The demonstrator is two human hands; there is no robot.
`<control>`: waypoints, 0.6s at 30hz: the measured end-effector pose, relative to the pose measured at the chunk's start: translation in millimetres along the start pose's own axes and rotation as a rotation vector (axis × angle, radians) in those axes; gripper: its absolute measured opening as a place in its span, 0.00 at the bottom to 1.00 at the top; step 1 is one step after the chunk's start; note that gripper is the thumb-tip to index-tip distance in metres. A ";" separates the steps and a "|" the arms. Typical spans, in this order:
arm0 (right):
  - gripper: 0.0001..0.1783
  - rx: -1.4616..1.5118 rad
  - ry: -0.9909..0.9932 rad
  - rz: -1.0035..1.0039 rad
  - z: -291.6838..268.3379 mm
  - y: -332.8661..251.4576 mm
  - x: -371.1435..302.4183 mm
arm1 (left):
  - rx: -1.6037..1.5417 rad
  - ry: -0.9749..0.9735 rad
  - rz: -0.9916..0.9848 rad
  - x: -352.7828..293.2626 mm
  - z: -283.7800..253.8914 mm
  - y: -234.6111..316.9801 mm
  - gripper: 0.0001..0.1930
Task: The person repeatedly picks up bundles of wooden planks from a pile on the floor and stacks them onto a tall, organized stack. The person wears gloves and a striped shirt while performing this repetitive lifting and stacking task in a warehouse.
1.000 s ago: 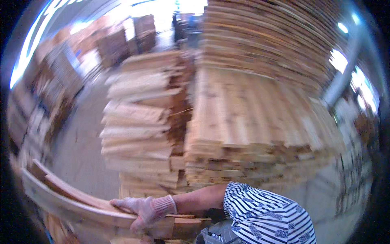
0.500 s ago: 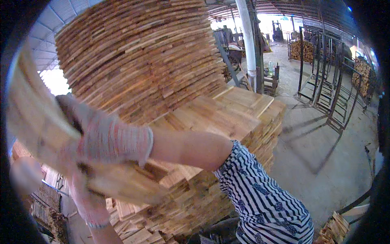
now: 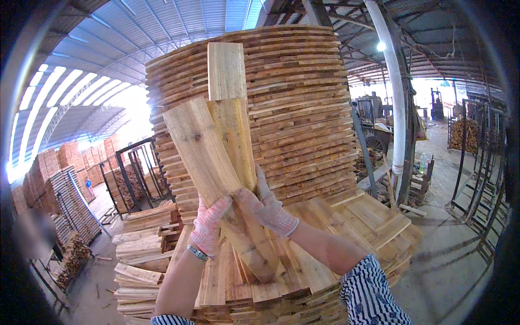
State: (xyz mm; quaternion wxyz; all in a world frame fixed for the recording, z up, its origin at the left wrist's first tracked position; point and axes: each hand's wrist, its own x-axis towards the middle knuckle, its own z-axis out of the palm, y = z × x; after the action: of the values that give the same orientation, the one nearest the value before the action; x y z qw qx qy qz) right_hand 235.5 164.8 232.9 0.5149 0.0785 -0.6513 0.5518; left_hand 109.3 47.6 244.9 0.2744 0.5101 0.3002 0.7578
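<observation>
Both gloved hands hold a fanned handful of wooden boards upright in front of me. My left hand [image 3: 211, 225], in a pinkish-white knit glove, is closed on the left edge of the front board [image 3: 208, 146]. From the right, my right hand [image 3: 268, 208] grips the boards with its thumb across the front and its fingers along the side. Behind the front board a yellowish board [image 3: 233, 122] rises, topped by a paler board end [image 3: 226, 70]. The front board's lower end is just above or touching the low stack of boards [image 3: 319, 222] beneath; I cannot tell which.
A tall wall of stacked boards [image 3: 303, 108] stands directly behind. Shorter piles of boards [image 3: 138, 244] lie at left. A white post [image 3: 392, 108] rises at right, with black metal racks [image 3: 476, 162] beyond it. More stacked wood [image 3: 59, 162] stands far left.
The boards have swung from the far left, tilted and blurred, to upright in the middle. Both hands still grip them, and the view has shifted to the left and upward.
</observation>
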 end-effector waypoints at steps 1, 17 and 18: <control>0.49 0.025 0.007 -0.010 -10.1 8.9 2.2 | -0.026 0.031 -0.095 6.0 -3.6 -2.6 0.42; 0.70 -0.967 -0.038 0.114 -25.0 45.5 -16.5 | 0.976 0.361 -0.178 84.9 20.2 -37.8 0.65; 0.71 -0.971 0.012 0.140 -35.1 65.3 -16.9 | 0.930 0.317 -0.206 87.0 22.9 -37.6 0.65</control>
State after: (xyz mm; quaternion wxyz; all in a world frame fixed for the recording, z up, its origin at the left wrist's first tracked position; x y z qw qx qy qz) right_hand 220.0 209.8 173.6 0.4574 -0.2180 -0.8340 0.2183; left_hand 106.4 139.6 277.0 0.0424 0.4249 0.6930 0.5809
